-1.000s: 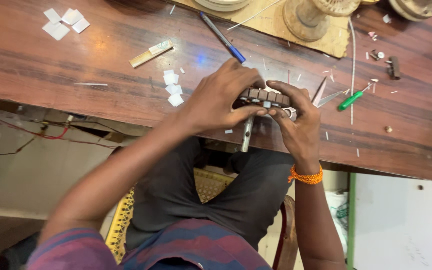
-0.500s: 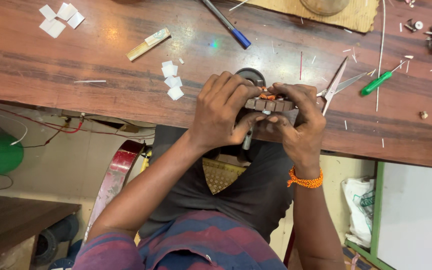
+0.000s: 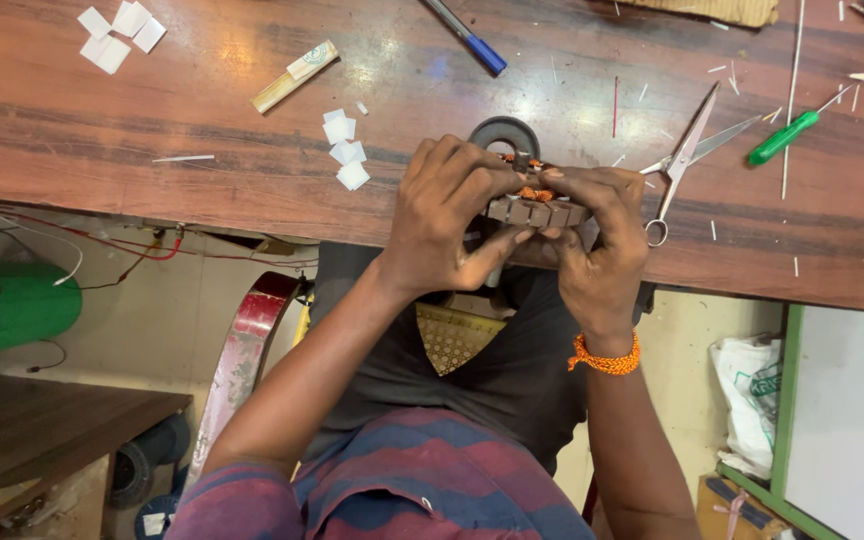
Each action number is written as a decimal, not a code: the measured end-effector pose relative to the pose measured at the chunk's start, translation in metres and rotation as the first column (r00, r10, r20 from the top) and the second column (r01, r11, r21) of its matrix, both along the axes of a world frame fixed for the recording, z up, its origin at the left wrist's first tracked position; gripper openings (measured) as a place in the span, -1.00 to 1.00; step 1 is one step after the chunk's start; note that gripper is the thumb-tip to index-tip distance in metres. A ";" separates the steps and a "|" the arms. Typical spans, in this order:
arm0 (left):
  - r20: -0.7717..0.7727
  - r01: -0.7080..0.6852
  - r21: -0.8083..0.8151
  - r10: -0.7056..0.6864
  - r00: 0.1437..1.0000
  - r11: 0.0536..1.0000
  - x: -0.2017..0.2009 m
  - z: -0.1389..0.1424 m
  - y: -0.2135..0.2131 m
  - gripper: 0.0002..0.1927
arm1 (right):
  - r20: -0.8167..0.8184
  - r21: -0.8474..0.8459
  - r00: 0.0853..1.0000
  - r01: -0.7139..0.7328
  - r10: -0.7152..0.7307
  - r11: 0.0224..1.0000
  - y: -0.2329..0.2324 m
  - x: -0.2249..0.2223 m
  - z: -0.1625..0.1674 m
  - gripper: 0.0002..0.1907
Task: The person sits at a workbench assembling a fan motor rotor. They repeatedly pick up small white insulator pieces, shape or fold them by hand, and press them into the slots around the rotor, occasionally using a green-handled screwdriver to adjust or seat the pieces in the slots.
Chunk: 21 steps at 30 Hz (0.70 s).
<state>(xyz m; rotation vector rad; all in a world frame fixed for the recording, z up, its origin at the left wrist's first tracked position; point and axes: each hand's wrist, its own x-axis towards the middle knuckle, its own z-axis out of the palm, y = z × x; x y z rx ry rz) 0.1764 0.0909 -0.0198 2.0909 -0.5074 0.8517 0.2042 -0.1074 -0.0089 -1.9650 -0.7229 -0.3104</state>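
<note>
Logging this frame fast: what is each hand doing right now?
Left hand: closed around the slotted metal core with copper winding.
Right hand: closed on the same core, fingertips at the winding.

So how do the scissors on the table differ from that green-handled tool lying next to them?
The scissors are bare grey metal all over; the green-handled tool has a bright green plastic grip and a thin metal tip. The scissors lie open, blades spread, with a finger loop near the table edge; the green-handled tool is one straight stick. The scissors look longer. Both lie flat on the table, untouched, right of the right hand.
</note>
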 end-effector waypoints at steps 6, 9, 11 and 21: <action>-0.036 0.048 -0.051 -0.050 0.998 0.998 -0.003 -0.009 0.003 -0.44 | 0.014 -0.017 1.000 0.002 -0.002 1.000 0.004 0.000 0.002 -0.63; -0.063 0.034 -0.051 -0.037 0.997 0.998 -0.005 -0.015 0.002 -0.47 | -0.018 -0.025 1.000 -0.004 0.004 1.000 0.002 -0.002 0.003 -0.56; -0.044 0.033 -0.016 -0.034 0.998 0.999 -0.007 -0.018 0.002 -0.48 | -0.033 -0.005 0.999 -0.031 0.031 0.999 -0.002 -0.004 0.002 -0.52; 0.006 -0.014 0.039 0.013 1.000 0.999 -0.012 -0.025 -0.004 -0.49 | -0.104 0.031 0.994 0.030 -0.027 0.999 -0.001 -0.018 -0.009 -0.51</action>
